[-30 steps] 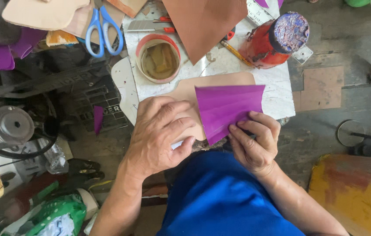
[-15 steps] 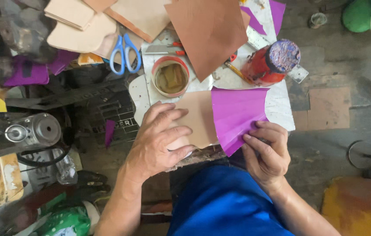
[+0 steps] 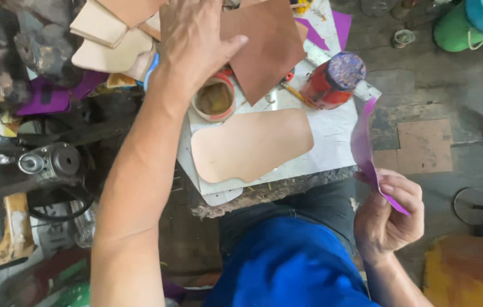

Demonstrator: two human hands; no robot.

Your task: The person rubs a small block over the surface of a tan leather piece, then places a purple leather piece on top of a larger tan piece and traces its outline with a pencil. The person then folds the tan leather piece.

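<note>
- The right hand (image 3: pixel 388 219) is closed on a purple sheet (image 3: pixel 366 149), pinched at its lower edge between thumb and fingers; the sheet stands up on edge, off the right side of the white board (image 3: pixel 332 136), above the floor.
- The left hand (image 3: pixel 193 37) is stretched forward over the top of the board, fingers spread and open, palm down; whether it touches anything beneath cannot be told.
- Just under that hand sits a red-rimmed tin (image 3: pixel 214 99), lid off, with yellowish contents.
- Beside the thumb lies a brown leather piece (image 3: pixel 267 45), overlapping the board's upper part.
- A tan cut-out (image 3: pixel 250 145) with rounded corners lies flat in the middle of the board, untouched by either hand.
- A red bottle (image 3: pixel 332 82) with a stained top stands at the board's right edge, near the purple sheet.
- Pale leather pieces (image 3: pixel 108 40) are stacked to the left of the left hand.
- A machine (image 3: pixel 48 162) sits at the far left.
- A green bucket (image 3: pixel 454 28) stands on the floor, top right.
</note>
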